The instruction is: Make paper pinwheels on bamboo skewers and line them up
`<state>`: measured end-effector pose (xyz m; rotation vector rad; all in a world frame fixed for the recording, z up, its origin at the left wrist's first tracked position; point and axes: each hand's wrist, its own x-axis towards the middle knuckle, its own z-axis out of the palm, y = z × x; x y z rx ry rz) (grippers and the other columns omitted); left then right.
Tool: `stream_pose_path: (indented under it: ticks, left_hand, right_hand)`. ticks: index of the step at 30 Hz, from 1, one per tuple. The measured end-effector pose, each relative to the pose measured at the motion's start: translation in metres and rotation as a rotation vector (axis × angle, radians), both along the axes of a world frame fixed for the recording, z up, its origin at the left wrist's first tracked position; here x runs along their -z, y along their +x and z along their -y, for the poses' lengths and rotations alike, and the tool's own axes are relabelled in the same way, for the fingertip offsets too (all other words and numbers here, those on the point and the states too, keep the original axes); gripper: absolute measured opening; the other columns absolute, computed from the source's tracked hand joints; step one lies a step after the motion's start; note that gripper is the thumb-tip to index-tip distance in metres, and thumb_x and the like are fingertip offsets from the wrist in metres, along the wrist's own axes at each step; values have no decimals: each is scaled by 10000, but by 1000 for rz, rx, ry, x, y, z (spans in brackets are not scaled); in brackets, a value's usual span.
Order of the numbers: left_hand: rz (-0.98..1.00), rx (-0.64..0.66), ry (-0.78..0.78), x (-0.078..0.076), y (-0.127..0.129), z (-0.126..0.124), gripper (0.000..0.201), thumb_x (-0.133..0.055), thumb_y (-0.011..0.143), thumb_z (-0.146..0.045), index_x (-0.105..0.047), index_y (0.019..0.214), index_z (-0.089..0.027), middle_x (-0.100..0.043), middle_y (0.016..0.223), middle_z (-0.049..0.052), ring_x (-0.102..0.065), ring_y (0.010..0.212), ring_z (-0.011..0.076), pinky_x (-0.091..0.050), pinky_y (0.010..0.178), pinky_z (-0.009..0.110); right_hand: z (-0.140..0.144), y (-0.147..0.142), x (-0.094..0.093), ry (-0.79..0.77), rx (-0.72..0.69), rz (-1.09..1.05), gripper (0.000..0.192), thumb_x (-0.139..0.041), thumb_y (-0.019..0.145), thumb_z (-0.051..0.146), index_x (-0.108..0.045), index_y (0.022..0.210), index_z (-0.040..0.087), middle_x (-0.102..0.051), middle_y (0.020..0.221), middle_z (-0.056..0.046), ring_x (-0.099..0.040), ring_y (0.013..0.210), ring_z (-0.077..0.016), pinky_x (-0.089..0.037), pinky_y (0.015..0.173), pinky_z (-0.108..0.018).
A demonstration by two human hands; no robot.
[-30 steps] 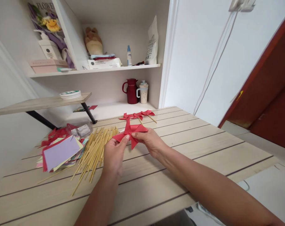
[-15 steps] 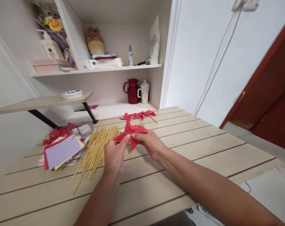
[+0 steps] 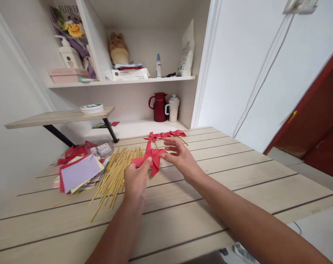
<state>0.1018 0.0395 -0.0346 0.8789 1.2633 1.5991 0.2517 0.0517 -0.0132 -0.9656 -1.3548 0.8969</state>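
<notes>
A red paper pinwheel [image 3: 156,158] with pointed blades is held up over the table. My left hand [image 3: 136,180] pinches it on its left side, thumb on top near the centre. At the right blade is my right hand [image 3: 183,158], its fingers apart and the thumb close to the blade tip; whether the thumb touches it I cannot tell. Just left of my left hand lie several thin wooden sticks [image 3: 115,174] in a loose pile. Behind the held pinwheel, red pinwheels on sticks [image 3: 177,133] lie near the table's back edge.
A stack of coloured paper [image 3: 80,172] lies at the left, with red folded paper [image 3: 73,152] and a clear plastic box [image 3: 102,149] behind. A small raised shelf [image 3: 64,116] overhangs there. A dark red jug [image 3: 159,108] and a cup [image 3: 173,109] stand at the back.
My right hand has let go of the pinwheel's right side and spread its fingers, shifting slightly right. My left hand keeps its pinch. The camera view has turned a little left.
</notes>
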Motion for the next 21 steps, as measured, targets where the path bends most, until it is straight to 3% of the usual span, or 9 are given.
stream_pose_path:
  ticks: [3,6,15,21]
  left_hand:
    - [12,6,6,0,0,1,338,-827,616,-386,-717,809,-131,-751,807,78,-687,738,203,-521,684,311]
    - [4,34,20,2,1,0,348,-827,619,-399,-726,825,-137,-752,802,74,-686,751,204,-520,719,318]
    - [-19,175,10,2,1,2,333,-830,625,-393,-747,825,-140,-751,818,73,-686,805,213,-507,803,336]
    - [-6,175,17,2,1,0,313,-835,629,-365,-749,835,-145,-757,840,73,-681,818,199,-500,806,322]
  right_hand:
    - [-1,5,-4,317,112,255,303,-706,789,203,-674,1073,303,-668,1184,-35,-582,1132,-236,-433,998,-446]
    - [0,5,-4,487,205,390,254,-697,807,157,-713,1007,313,-672,1109,-48,-586,1126,-252,-428,1013,-469]
    - [0,6,-4,515,268,433,158,-721,812,149,-756,805,303,-673,1042,-46,-616,1038,-251,-454,959,-469]
    - [-1,7,-5,496,225,409,147,-737,803,157,-754,777,301,-696,991,-31,-620,1020,-240,-460,949,-445]
